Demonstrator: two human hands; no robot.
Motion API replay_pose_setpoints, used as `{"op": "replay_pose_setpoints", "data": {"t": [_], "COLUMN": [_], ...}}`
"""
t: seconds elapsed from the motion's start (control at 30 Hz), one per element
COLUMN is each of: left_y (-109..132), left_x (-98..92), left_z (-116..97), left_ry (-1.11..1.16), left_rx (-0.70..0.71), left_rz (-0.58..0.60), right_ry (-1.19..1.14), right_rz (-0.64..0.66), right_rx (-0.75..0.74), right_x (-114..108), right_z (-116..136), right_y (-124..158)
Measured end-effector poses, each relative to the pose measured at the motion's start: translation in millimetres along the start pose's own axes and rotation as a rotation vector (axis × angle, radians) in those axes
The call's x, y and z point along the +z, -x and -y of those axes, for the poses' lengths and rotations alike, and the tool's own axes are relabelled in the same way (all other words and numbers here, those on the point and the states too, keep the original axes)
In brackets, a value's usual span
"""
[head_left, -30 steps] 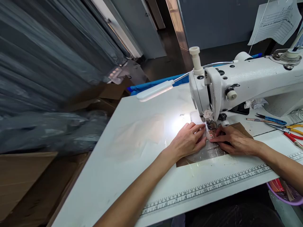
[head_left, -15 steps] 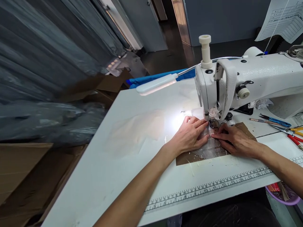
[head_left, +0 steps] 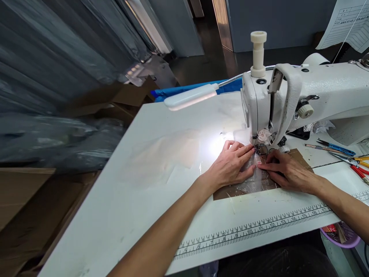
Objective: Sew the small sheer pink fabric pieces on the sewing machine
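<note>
Fingers (head_left: 243, 151) of the left hand (head_left: 230, 163) lie flat on thin cloth (head_left: 256, 183), right of the middle. The right hand (head_left: 288, 172) is close beside, on it too; I can't tell if it pinches. Upper right is the machine (head_left: 325, 89). Looks like sewing; next seems to need straight, steady guiding.
</note>
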State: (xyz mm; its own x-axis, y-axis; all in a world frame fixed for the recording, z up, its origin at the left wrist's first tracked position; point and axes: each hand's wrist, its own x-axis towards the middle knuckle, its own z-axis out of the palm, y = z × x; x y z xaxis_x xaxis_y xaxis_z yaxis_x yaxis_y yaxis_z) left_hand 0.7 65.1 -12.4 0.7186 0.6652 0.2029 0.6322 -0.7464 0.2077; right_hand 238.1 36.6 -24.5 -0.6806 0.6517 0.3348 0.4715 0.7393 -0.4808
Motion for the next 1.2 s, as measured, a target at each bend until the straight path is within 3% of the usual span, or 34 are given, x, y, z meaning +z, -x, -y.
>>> {"op": "replay_pose_setpoints", "data": {"t": [0.67,0.83,0.93,1.03,1.2], "left_y": [2.1,3.7,2.4,1.2,4.3], "left_x": [0.8,6.1,10.4,12.3,6.8], "left_z": [-3.3,-3.5,-3.3,-3.8,-6.5], "left_ry": [-0.112,-0.224,-0.206,-0.169,-0.133], "left_rx": [0.015,0.085,0.204,0.299,0.299], "left_rz": [-0.023,-0.210,-0.332,-0.366,-0.356], "right_ry": [0.002,0.018,0.026,0.027,0.039], "right_rz": [0.005,0.000,0.000,-0.004,-0.008], "right_rx": [0.018,0.035,0.034,0.041,0.049], "right_x": [2.4,0.9,0.3,0.8,2.5], "right_z": [-2.6,-1.4,-0.3,0.2,-0.9], "right_y": [2.2,2.6,2.2,2.0,2.9]}}
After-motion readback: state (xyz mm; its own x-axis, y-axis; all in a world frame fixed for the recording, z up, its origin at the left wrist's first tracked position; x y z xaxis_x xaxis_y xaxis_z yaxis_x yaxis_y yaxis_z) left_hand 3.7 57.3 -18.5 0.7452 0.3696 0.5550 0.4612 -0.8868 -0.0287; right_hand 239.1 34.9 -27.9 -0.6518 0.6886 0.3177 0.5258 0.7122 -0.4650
